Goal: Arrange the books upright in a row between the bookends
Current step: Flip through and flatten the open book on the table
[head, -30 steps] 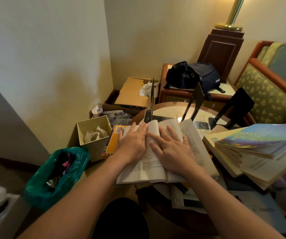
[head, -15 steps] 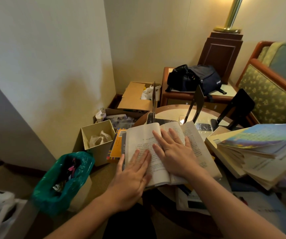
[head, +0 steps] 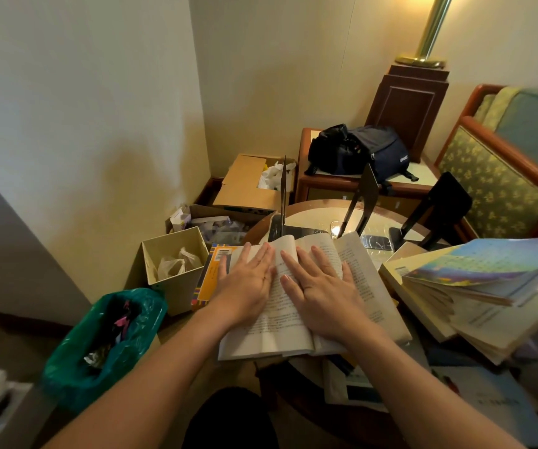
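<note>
**Head view.** An open book (head: 361,277) lies pages up at the near edge of the round table (head: 313,207). Both hands lie flat on it, fingers straight and slightly spread, gripping nothing. The left hand (head: 248,281) presses the left page. The right hand (head: 324,294) presses the right page beside the gutter. I judge they are flattening the spread so the pages sit even before the cover is folded shut, since a book has to be closed before it can stand.

From the book, one bookend (head: 283,196) stands at twelve o'clock, edge-on to the camera. A second bookend (head: 367,192) is at one o'clock and looks tilted, and a third (head: 446,204) is at two. No book stands between them, so the row seems not yet begun.

At nine o'clock an orange book (head: 212,277) lies partly under the open one. At three o'clock a slumped stack (head: 475,286) of books lies fanned out, likely waiting its turn.

Off the table are a beige bin (head: 170,254) at ten o'clock, a green bag (head: 105,335) at eight, a box (head: 245,186) at eleven and a backpack (head: 358,150) at one, beyond the bookends.

The open book looks like a soft paperback. Once stood up, it would probably sag unless it leans against a bookend.
</note>
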`<state>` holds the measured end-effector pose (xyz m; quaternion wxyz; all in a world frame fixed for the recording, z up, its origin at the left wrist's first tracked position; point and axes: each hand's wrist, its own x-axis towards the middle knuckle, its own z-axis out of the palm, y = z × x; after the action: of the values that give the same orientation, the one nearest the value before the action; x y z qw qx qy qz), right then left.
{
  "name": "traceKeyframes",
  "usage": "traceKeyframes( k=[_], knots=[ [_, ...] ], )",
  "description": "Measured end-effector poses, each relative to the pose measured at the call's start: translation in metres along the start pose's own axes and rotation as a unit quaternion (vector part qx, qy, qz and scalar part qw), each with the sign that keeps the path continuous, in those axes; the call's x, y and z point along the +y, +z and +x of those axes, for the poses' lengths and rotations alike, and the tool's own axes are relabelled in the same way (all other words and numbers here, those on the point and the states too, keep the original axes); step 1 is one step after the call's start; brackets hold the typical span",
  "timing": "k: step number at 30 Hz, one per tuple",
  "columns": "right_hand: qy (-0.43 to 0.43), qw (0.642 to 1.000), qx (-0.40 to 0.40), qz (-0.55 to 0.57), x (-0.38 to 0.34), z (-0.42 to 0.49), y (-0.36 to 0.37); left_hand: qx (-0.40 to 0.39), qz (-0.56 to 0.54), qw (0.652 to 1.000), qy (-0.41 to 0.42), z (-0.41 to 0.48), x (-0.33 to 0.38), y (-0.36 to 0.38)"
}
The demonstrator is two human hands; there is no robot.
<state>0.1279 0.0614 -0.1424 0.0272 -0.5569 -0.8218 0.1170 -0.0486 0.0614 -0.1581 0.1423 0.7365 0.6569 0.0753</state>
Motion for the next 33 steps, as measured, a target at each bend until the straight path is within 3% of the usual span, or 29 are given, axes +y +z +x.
traceKeyframes(
  k=[6, 10, 16, 20, 33],
  knots=[
    [0.001, 1.000, 0.001, 0.004, 0.000, 0.000, 0.000, 0.048, -0.041, 0.998, -0.029, -0.011, 0.007, 0.011],
    [0.003, 1.000, -0.008, -0.002, 0.002, 0.000, -0.001, 0.034, -0.098, 0.992, -0.074, -0.046, 0.012, 0.026],
    [-0.002, 1.000, -0.021, 0.008, -0.002, -0.002, -0.008, 0.032, -0.289, 0.939, -0.183, -0.081, 0.022, 0.017],
    [-0.009, 0.999, -0.021, 0.029, -0.002, -0.011, -0.013, 0.100, -0.374, 0.903, -0.187, -0.093, 0.016, 0.004],
    [0.049, 0.982, 0.050, 0.173, -0.007, -0.075, -0.028, 0.066, -0.535, 0.837, -0.096, -0.092, -0.003, -0.017]
  ],
)
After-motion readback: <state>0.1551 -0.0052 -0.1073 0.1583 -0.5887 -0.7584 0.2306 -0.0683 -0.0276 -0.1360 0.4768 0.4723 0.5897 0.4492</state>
